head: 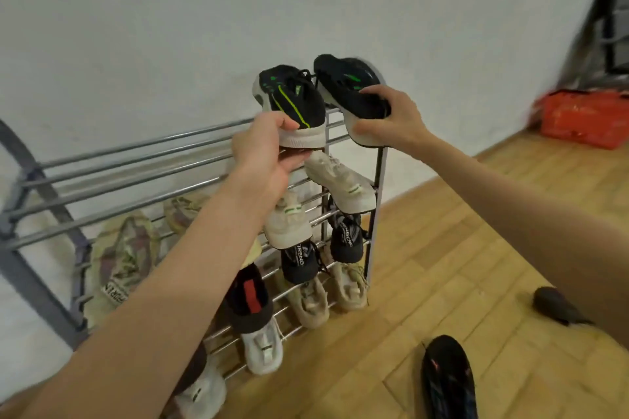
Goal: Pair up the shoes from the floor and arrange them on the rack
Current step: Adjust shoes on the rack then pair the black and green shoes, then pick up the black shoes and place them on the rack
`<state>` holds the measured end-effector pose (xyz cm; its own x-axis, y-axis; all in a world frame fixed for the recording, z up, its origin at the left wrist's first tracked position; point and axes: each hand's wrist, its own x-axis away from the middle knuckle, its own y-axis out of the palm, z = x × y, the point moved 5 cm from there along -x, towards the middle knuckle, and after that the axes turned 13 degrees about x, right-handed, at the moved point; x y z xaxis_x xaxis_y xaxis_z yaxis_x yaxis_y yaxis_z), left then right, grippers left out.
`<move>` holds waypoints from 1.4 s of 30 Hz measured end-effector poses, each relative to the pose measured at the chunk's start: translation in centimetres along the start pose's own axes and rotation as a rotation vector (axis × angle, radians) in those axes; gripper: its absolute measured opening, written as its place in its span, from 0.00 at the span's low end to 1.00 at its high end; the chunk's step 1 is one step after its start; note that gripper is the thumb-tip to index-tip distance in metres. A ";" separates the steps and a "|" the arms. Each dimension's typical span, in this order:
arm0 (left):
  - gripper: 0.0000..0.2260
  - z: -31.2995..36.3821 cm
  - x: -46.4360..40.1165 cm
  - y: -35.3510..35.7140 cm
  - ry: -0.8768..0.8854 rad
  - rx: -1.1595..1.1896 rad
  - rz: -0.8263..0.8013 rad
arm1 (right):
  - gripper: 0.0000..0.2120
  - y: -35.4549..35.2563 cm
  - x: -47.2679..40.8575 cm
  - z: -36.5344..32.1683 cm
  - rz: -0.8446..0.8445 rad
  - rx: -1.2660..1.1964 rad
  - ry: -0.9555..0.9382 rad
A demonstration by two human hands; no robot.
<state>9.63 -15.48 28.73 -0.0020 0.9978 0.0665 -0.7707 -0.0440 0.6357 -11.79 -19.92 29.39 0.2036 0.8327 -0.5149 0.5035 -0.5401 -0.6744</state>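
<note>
A metal shoe rack (143, 160) stands against the white wall. My left hand (265, 153) grips the heel of a black sneaker with green stripes (292, 102) over the right end of the top shelf. My right hand (391, 122) grips the heel of the matching black sneaker (347, 82) beside it. Below them sit a white pair (340, 184), a black pair (345, 238) and a beige pair (350, 286). On the wooden floor lie a black shoe (447, 381) and a dark shoe (554, 306).
Camouflage shoes (119, 258) sit on the left of a lower shelf. A black and red shoe (250, 296) and white sneakers (263, 347) are nearer me. A red crate (585, 116) and a dark frame (609, 31) stand at the far right.
</note>
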 end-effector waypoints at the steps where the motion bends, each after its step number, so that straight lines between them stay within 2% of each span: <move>1: 0.19 0.1 -0.6 0.3 -0.002 0.012 0.010 | 0.30 -0.3 -1.4 -0.4 -0.039 0.040 -0.014; 6: 0.07 0.2 -2.4 1.6 -0.013 0.061 0.031 | 0.31 -0.1 -6.4 -2.0 -0.204 0.234 -0.111; 12: 0.10 -0.2 -4.5 2.6 -0.006 0.075 0.060 | 0.29 1.4 -7.9 -1.7 -0.339 0.269 -0.176; 15: 0.13 -1.1 -4.9 3.3 -0.022 0.080 0.064 | 0.17 1.9 -7.4 -0.2 -0.320 0.302 -0.208; 20: 0.13 -3.3 -5.5 4.5 -0.070 0.074 0.074 | 0.24 1.3 -6.0 1.3 -0.254 0.304 -0.263; 22: 0.12 -3.9 -5.9 4.7 -0.093 0.051 0.076 | 0.23 0.9 -5.4 2.0 -0.207 0.299 -0.230; 25: 0.14 -4.3 -6.1 4.4 -0.128 0.029 0.054 | 0.16 0.6 -4.2 3.2 -0.176 0.281 -0.226; 27: 0.14 -4.7 -5.8 4.0 -0.167 0.022 0.027 | 0.18 0.7 -3.2 4.0 -0.150 0.291 -0.249; 31: 0.08 -6.2 -3.9 2.6 -0.141 -0.183 -0.021 | 0.27 1.4 0.1 6.4 -0.025 0.350 -0.290; 33: 0.06 -6.8 -2.8 1.8 -0.058 -0.276 -0.025 | 0.28 1.8 2.6 7.7 0.043 0.363 -0.306; 35: 0.08 -8.0 -2.0 1.2 -0.012 -0.373 -0.061 | 0.27 2.2 5.4 9.4 0.054 0.365 -0.293; 38: 0.08 -11.5 -1.0 0.7 -0.063 -0.594 -0.201 | 0.25 3.2 9.8 13.9 -0.051 0.395 -0.245; 42: 0.07 -18.5 0.0 0.1 -0.309 -0.780 -0.318 | 0.26 3.9 16.1 21.5 -0.288 0.502 -0.098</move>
<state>-2.26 -14.61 14.59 0.3698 0.8941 0.2527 -0.9197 0.3908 -0.0367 -24.60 -11.25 7.09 0.0267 0.9522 -0.3043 0.0624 -0.3055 -0.9502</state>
